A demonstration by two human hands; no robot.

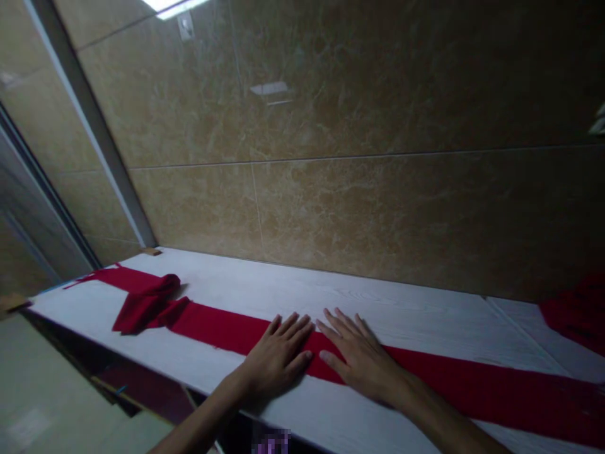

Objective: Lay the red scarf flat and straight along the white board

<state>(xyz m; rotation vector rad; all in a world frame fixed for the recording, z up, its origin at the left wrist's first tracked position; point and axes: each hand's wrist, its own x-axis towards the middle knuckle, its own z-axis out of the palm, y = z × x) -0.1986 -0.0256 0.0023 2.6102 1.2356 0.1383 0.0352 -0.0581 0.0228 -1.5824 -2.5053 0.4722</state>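
A long strip of red cloth (222, 325) lies lengthwise along a white wood-grained tabletop (227, 280). My left hand (278, 358) rests flat on the strip near its middle, fingers stretched out. Just to the right, my right hand (357, 359) also lies palm down on the cloth, its fingers spread. A small gap of red cloth shows between the two hands. Toward the left, the strip is bunched up in a loose folded heap, and past that it runs flat to a frayed end. The parts under my palms are hidden.
More red cloth (576, 312) is heaped at the right back of the table. A glossy tan tiled wall (331, 208) stands along the far edge. Small brown blocks (151, 251) sit by the left corner. Below the near edge is a dark shelf space (146, 388).
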